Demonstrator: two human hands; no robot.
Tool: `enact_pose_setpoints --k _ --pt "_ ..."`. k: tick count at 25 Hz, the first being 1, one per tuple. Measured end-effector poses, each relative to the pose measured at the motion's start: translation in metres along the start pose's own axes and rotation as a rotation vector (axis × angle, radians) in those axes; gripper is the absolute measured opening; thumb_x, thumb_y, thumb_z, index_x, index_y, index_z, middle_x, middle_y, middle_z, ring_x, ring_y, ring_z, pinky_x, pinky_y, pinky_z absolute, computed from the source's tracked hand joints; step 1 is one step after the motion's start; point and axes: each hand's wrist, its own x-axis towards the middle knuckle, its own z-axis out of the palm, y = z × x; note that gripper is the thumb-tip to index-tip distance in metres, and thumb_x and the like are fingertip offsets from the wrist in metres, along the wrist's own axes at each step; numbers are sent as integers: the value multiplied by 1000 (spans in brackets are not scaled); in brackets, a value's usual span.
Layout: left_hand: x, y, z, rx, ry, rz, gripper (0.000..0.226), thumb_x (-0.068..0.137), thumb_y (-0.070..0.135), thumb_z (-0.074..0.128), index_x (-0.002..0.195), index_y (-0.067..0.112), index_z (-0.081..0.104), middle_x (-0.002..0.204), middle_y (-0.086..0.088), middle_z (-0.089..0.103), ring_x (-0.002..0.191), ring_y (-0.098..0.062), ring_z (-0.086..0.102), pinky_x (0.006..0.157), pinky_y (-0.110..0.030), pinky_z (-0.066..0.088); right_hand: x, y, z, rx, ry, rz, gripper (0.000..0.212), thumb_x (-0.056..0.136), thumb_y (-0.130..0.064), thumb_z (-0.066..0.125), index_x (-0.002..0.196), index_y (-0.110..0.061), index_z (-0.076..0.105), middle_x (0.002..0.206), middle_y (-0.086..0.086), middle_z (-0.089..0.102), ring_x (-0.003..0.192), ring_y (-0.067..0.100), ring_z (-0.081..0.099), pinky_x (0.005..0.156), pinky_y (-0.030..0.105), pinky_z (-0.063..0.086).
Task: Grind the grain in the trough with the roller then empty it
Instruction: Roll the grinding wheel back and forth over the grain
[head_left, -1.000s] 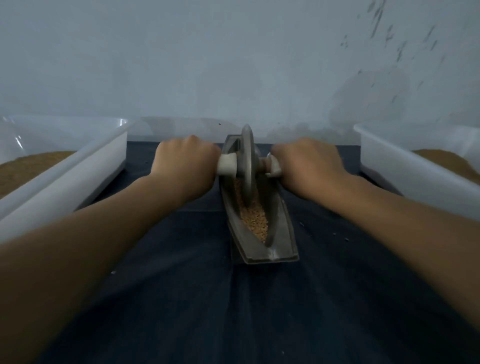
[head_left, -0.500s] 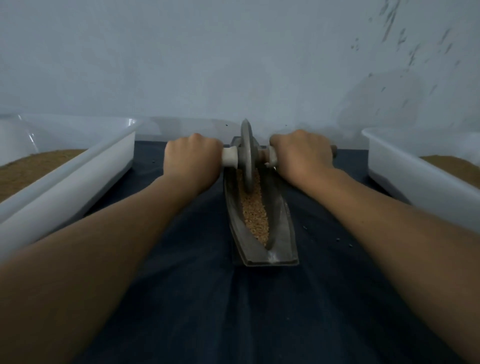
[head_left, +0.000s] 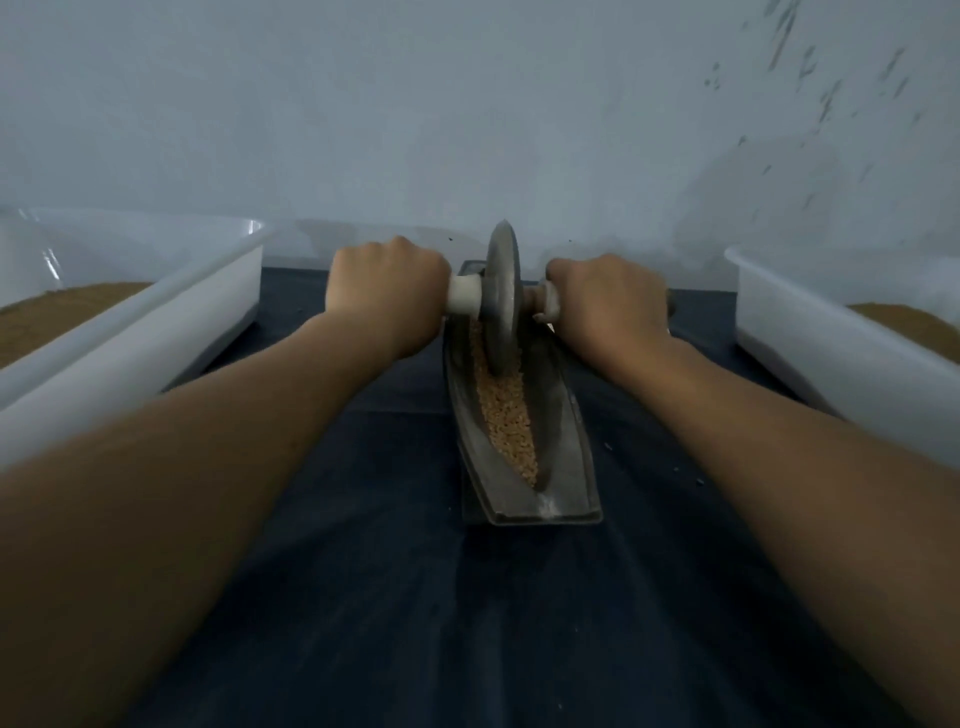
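Grain (head_left: 506, 415) lies in the trough (head_left: 566, 441), lengthwise on the dark cloth (head_left: 415, 571) between the left tub (head_left: 156, 322) and the right tub (head_left: 810, 332). We see the roller (head_left: 501, 296) upright at the trough's far end, its edge in the grain. Our 2 fists, left hand (head_left: 387, 291) and right hand (head_left: 608, 296), each clench 1 handle.

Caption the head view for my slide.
Left hand and right hand grip the roller, its wheel in the grain at the far end of the trough.
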Motion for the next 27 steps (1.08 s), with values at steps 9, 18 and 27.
enact_pose_setpoints --k 9,18,27 --pt "-54 -19 -12 2 175 160 15 64 33 70 65 32 56 52 10 19 42 -8 7 47 -15 9 -66 27 -16 -151 333 -193 30 63 -33 62 71 -31 33 51 -12 23 42 18 24 49 16 9" --pt "-5 -9 -8 31 -45 151 16 85 27 59 100 26 64 79 1 52 68 -23 53 59 -33 38 -30 19 -5 25 31 -86 21 86 -33 64 77 -30 45 72 -2 56 62 25 49 51 28 36" --pt "0 -7 7 -12 -9 48 14 88 27 61 100 24 67 78 -2 51 66 -26 52 58 -34 38 -12 2 -11 -19 -2 -9 7 88 -29 66 89 -28 59 84 6 61 79 33 62 58 31 35"
